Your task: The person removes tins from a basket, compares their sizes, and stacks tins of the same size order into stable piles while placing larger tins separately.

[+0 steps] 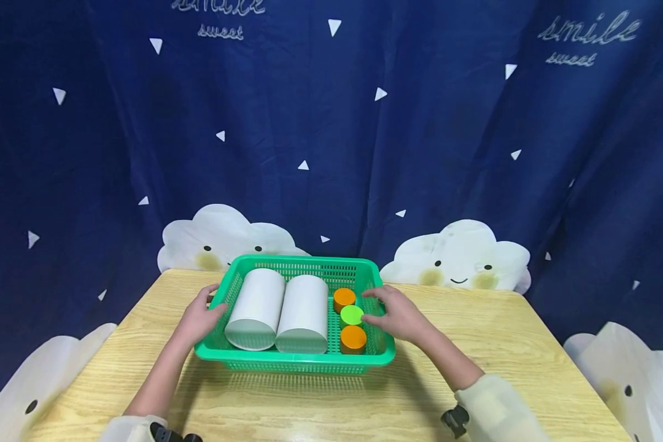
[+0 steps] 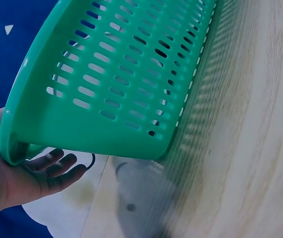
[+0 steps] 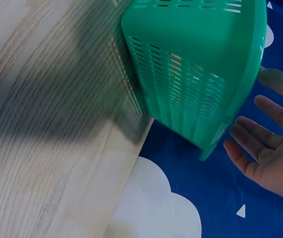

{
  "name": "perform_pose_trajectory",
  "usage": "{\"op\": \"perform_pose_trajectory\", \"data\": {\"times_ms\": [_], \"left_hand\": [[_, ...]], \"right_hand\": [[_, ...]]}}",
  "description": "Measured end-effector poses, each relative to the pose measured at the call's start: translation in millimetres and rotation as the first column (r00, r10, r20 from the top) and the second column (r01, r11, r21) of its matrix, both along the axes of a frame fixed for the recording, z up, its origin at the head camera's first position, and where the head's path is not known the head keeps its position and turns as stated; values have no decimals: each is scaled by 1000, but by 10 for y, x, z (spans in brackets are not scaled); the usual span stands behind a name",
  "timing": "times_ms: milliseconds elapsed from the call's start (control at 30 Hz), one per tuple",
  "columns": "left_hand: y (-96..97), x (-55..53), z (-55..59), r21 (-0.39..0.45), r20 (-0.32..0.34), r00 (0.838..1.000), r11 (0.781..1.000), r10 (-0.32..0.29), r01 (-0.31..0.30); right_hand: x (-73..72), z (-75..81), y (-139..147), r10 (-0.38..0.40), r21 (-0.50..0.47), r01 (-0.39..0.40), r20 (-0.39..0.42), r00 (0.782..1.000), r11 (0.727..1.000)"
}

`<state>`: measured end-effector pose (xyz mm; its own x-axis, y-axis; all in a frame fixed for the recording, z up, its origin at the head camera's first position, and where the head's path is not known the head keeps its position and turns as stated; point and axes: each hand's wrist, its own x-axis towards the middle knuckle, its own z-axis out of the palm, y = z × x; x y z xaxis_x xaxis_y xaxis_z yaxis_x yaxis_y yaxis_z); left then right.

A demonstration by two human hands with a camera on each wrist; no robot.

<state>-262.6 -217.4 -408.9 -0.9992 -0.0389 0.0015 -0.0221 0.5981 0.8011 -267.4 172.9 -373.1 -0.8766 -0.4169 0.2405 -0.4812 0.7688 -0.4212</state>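
Observation:
A green plastic basket (image 1: 295, 357) stands on the wooden table. Two white cylinders (image 1: 302, 310) lie side by side in its left and middle part. Along its right side are two orange round pieces (image 1: 353, 339) and a light green round piece (image 1: 352, 315) between them. My left hand (image 1: 199, 316) holds the basket's left rim, thumb over the edge and fingers (image 2: 57, 171) loosely bent below it. My right hand (image 1: 395, 312) is at the right rim, thumb and forefinger reaching over it near the round pieces; its fingers (image 3: 253, 139) are spread and relaxed outside the wall.
The wooden table (image 1: 475, 344) extends to both sides and in front of the basket. Behind it hangs a dark blue curtain (image 1: 331, 123) with white triangles and smiling clouds. Dark wrist devices (image 1: 455, 420) sit at both cuffs.

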Motion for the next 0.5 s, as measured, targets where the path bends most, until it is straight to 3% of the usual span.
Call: {"op": "perform_pose_trajectory", "data": {"times_ms": [300, 500], "left_hand": [[-5, -8, -26, 18, -12, 1000, 1000, 5, -4], [-14, -11, -47, 12, -10, 1000, 1000, 9, -9]], "right_hand": [[20, -64, -136, 51, 43, -51, 6, 999, 998], [40, -107, -220, 102, 82, -109, 85, 991, 991]]}}
